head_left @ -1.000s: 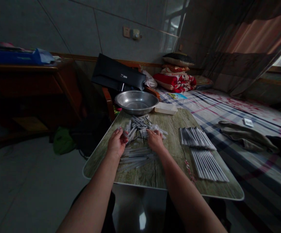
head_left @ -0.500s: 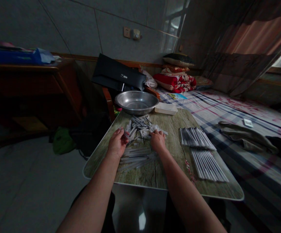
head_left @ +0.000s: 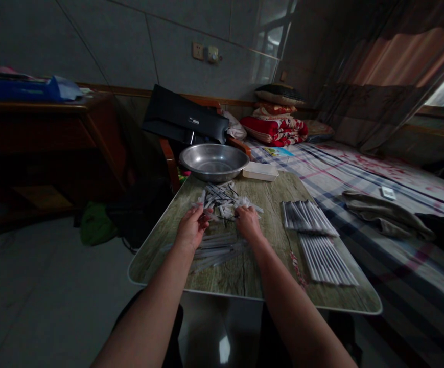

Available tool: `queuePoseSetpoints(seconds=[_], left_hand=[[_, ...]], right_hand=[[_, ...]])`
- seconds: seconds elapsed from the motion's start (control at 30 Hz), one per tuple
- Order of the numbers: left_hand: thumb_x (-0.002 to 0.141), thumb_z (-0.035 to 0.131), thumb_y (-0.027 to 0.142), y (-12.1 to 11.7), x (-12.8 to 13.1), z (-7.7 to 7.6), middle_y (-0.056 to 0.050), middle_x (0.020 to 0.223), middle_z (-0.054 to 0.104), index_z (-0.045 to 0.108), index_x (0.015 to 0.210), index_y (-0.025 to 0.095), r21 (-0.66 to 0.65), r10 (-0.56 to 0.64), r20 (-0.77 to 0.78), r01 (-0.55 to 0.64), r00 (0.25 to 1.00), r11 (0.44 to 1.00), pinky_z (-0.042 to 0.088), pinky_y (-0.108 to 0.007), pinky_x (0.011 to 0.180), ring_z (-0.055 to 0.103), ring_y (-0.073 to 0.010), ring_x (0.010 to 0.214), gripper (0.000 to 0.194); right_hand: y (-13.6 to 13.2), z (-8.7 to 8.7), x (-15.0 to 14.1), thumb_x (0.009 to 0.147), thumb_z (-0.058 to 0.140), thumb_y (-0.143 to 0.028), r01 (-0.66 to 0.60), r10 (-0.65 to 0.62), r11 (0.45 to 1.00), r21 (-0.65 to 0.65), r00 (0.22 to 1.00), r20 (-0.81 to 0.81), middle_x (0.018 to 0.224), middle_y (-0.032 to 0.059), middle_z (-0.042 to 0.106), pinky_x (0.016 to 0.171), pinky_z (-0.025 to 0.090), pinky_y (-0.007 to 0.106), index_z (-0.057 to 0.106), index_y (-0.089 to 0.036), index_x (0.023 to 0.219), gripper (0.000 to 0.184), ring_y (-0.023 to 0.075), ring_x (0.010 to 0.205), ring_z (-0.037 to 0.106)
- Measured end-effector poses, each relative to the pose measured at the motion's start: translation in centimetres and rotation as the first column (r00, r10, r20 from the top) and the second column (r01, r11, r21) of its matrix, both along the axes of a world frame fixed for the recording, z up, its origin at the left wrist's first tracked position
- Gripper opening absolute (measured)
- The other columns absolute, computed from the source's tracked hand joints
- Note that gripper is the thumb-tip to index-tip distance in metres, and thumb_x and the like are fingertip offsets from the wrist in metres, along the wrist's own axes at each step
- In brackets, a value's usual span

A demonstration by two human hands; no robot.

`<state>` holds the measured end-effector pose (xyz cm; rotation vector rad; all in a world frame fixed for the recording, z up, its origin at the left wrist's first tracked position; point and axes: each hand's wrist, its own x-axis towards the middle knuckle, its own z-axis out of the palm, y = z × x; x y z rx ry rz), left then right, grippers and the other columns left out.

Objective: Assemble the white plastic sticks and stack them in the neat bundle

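Note:
My left hand (head_left: 193, 225) is closed round a few small translucent plastic pieces (head_left: 203, 211), held just above the table at the left of the pile. My right hand (head_left: 248, 221) reaches into the right side of the loose pile, its fingers curled down; whatever they pinch is hidden. White and clear plastic pieces (head_left: 226, 209), which look like pen caps, make up the near part of that pile. Thin dark-and-white sticks (head_left: 222, 191), like pen refills, lie behind them. Between my forearms, long translucent tubes (head_left: 217, 247) like pen barrels lie side by side.
Two rows of white pen-like sticks (head_left: 309, 217) lie on the wood-patterned table (head_left: 244, 278) at right, near a red-and-white cord (head_left: 297, 268). At the far end are a metal basin (head_left: 214, 162) and a shallow white tray (head_left: 260, 171). A bed (head_left: 359, 179) adjoins the right side.
My left hand has moved slightly right with its plastic pieces, turning them flatter over the pile. My right hand has stayed at the pile's right side, fingers shifting a little. The view has swung slightly.

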<state>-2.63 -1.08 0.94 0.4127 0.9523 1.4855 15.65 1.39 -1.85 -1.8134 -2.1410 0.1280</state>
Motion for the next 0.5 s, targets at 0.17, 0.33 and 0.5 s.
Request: queuePoseSetpoints(seconds=[0.17, 0.33, 0.5], left_hand=[[0.080, 0.067, 0.013, 0.0, 0.4, 0.2, -0.005, 0.073, 0.071, 0.061, 0.085, 0.014, -0.040, -0.021, 0.026, 0.022, 0.999, 0.999, 0.045, -0.015, 0.040, 0.066, -0.0114, 0.054, 0.007], [0.082, 0.061, 0.005, 0.2, 0.5, 0.0, -0.006, 0.071, 0.071, 0.060, 0.078, 0.012, -0.081, -0.057, 0.099, 0.066, 0.993, 0.995, 0.052, -0.016, 0.045, 0.070, -0.0142, 0.060, 0.008], [0.084, 0.058, 0.002, 0.3, 0.6, -0.2, -0.008, 0.072, 0.071, 0.059, 0.079, 0.012, -0.083, -0.060, 0.123, 0.070, 0.991, 0.994, 0.054, -0.016, 0.047, 0.072, -0.0163, 0.063, 0.011]], right_hand=[[0.2, -0.2, 0.0, 0.078, 0.051, -0.013, -0.030, 0.039, 0.997, 0.065, 0.989, -0.144, 0.096, 0.0078, 0.069, 0.088, 0.037, 0.032, 0.068, -0.018, 0.092, 0.023, 0.0234, 0.094, 0.054], [0.2, -0.4, -0.3, 0.080, 0.050, -0.022, -0.022, 0.148, 0.982, 0.186, 0.698, -0.700, 0.094, 0.0071, 0.069, 0.082, 0.045, 0.033, 0.067, -0.018, 0.099, 0.026, 0.0205, 0.088, 0.060], [-0.3, -0.5, -1.1, 0.071, 0.066, -0.032, -0.186, 0.067, 0.981, 0.053, 0.069, -0.995, 0.079, 0.0020, 0.067, 0.066, 0.050, 0.029, 0.064, -0.020, 0.087, 0.020, 0.0156, 0.070, 0.062]])
